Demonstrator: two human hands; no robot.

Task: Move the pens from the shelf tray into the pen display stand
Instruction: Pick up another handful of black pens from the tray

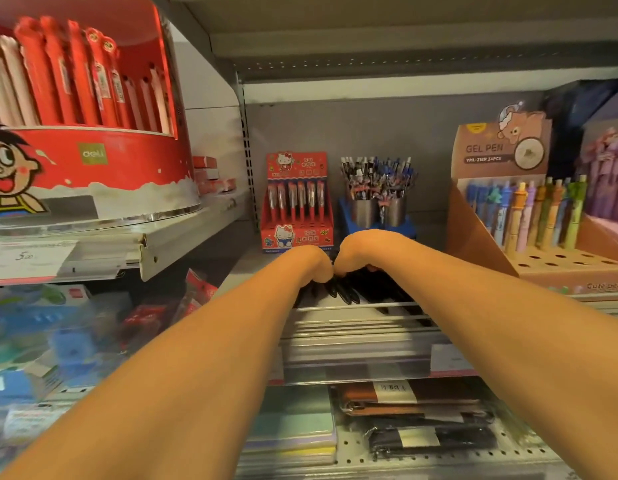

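A heap of black pens lies in a shallow tray at the front of the middle shelf. My left hand and my right hand are bent down over the heap, knuckles touching. Their fingers curl under onto the pens and are hidden; a fan of pen ends sticks out below where the hands meet. A brown cardboard gel pen stand stands to the right, its back rows full of coloured pens and its front rows of holes empty. A red cartoon-cat pen stand is behind my hands.
Two metal cups crowded with pens stand behind my right hand. A big red round pen display fills the upper left shelf. Wallets and notebooks lie on the shelf below. The shelf above hangs low over the pens.
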